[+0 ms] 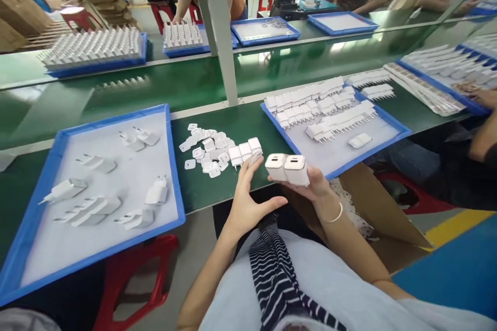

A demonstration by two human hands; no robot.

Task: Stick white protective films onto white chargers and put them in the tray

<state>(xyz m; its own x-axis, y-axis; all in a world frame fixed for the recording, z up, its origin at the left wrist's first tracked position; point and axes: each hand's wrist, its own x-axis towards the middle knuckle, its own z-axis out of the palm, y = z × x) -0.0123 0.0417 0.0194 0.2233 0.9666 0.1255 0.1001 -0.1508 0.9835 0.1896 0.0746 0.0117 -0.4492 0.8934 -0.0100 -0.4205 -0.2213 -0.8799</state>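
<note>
Several white chargers [91, 209] lay spread in the blue tray [176, 168] at my left, most with their prongs pointing left, one toward the far edge. Right of it, loose white caps [209, 147] were heaped on the green bench [202, 194], with three chargers set side by side [245, 151] against the heap. My left grip [246, 212] was open near these three, thumb spread from the fingers. My right grip [316, 186] was closed around two chargers [296, 173], raised above the bench's near edge. They sat abreast, port faces tilted up toward me, each long axis running down from its port. Farthest right, slanting rows of chargers [341, 120] filled much of another blue tray [368, 154], prongs toward its near side.
</note>
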